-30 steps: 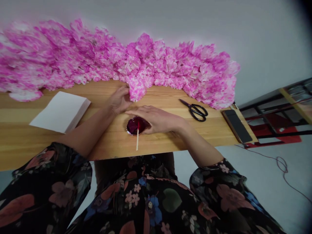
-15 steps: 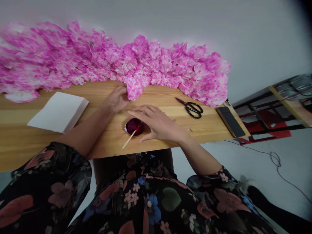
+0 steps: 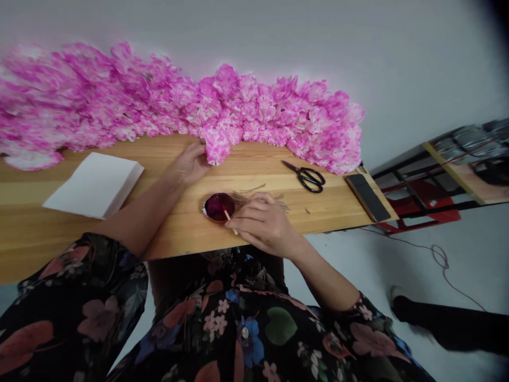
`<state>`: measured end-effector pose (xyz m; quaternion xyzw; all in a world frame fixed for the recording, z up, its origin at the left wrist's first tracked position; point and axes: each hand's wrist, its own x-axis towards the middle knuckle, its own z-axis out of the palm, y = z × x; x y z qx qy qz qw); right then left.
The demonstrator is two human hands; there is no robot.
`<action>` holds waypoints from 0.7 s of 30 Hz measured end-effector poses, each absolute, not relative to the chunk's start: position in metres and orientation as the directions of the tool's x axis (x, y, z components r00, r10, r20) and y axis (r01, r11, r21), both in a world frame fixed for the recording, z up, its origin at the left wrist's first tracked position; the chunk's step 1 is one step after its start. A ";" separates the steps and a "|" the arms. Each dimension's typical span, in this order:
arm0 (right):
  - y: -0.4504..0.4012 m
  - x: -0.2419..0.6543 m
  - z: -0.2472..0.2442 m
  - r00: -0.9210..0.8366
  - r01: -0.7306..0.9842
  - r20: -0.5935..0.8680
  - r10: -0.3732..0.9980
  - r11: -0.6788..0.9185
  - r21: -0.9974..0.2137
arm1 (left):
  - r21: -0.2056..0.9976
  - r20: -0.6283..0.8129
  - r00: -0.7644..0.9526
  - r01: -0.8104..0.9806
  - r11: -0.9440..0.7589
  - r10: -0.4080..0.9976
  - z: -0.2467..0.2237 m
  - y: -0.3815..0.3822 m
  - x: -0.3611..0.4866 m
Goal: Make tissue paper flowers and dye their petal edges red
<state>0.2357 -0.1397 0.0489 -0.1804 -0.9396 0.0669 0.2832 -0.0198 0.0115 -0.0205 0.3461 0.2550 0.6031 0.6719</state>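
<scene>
My left hand [image 3: 193, 163] is closed at the left edge of a pink-and-white artificial flower [image 3: 217, 146], holding it low over the table; its fingertips are partly hidden behind the petals. With closed fingers my right hand [image 3: 265, 223] pinches the pale end of a thin wooden stick [image 3: 230, 222]. The stick's other end rests in a small round bowl [image 3: 218, 207] of dark red liquid. Under and beyond my right hand lies a bunch of thin brown wires or stems [image 3: 248, 197], partly covered by it.
A long heap of pink flowers [image 3: 159, 101] lines the wall side of the wooden table [image 3: 178, 233]. A stack of white paper [image 3: 95, 183] lies left, black-handled scissors [image 3: 308, 178] and a phone [image 3: 368, 196] right. Beyond are a shelf [image 3: 457, 180], a floor cable [image 3: 439, 257] and another person's leg [image 3: 445, 318].
My right hand has moved down and closed on the stick, which has swung to the right side of the bowl. The thin stems have come into view. My left hand still holds the flower.
</scene>
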 end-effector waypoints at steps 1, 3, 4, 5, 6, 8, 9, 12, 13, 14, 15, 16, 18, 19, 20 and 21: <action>-0.141 0.240 0.049 -0.771 0.318 0.503 0.391 0.920 -0.228 | 0.777 0.067 0.139 -0.629 0.036 0.988 -0.021 0.012 -0.020; -0.143 0.243 0.048 -0.767 0.339 0.507 0.393 0.919 -0.200 | 0.777 0.053 0.120 -0.628 0.035 0.991 -0.021 0.012 -0.020; -0.144 0.244 0.046 -0.767 0.347 0.513 0.385 0.922 -0.174 | 0.778 0.046 0.111 -0.628 0.035 0.993 -0.021 0.012 -0.020; -0.144 0.243 0.044 -0.766 0.354 0.522 0.375 0.924 -0.145 | 0.780 0.038 0.104 -0.624 0.036 0.994 -0.020 0.011 -0.019; -0.145 0.242 0.042 -0.765 0.361 0.529 0.367 0.925 -0.119 | 0.784 0.030 0.101 -0.619 0.039 0.994 -0.019 0.010 -0.019; -0.146 0.240 0.037 -0.761 0.370 0.541 0.357 0.925 -0.089 | 0.785 0.020 0.092 -0.618 0.041 0.996 -0.015 0.007 -0.017; -0.147 0.239 0.034 -0.760 0.373 0.542 0.359 0.924 -0.088 | 0.780 0.019 0.086 -0.625 0.039 0.996 -0.013 0.006 -0.016; -0.147 0.240 0.024 -0.755 0.371 0.537 0.377 0.920 -0.125 | 0.764 0.022 0.080 -0.645 0.035 0.997 -0.010 0.002 -0.015; -0.147 0.241 0.021 -0.756 0.368 0.531 0.384 0.919 -0.141 | 0.768 0.018 0.082 -0.639 0.039 0.996 -0.010 0.001 -0.016; -0.146 0.244 0.019 -0.756 0.365 0.527 0.388 0.918 -0.151 | 0.778 0.013 0.088 -0.627 0.045 0.996 -0.010 0.001 -0.017; -0.144 0.247 0.018 -0.756 0.369 0.522 0.394 0.916 -0.157 | 0.789 0.009 0.085 -0.612 0.045 0.996 -0.011 0.001 -0.018; -0.142 0.251 0.019 -0.753 0.377 0.521 0.402 0.912 -0.158 | 0.803 0.002 0.080 -0.595 0.046 0.997 -0.012 0.001 -0.019; -0.135 0.260 0.024 -0.723 0.414 0.534 0.439 0.893 -0.174 | 0.824 -0.008 0.071 -0.564 0.046 0.997 -0.013 0.000 -0.021; -0.129 0.264 0.029 -0.695 0.435 0.547 0.467 0.879 -0.197 | 0.829 -0.011 0.070 -0.557 0.049 0.997 -0.013 0.000 -0.021; -0.122 0.268 0.034 -0.658 0.457 0.559 0.505 0.858 -0.237 | 0.828 -0.015 0.072 -0.558 0.052 0.997 -0.013 -0.001 -0.021; -0.113 0.270 0.039 -0.621 0.469 0.563 0.545 0.834 -0.289 | 0.824 -0.018 0.076 -0.564 0.058 0.997 -0.013 -0.001 -0.021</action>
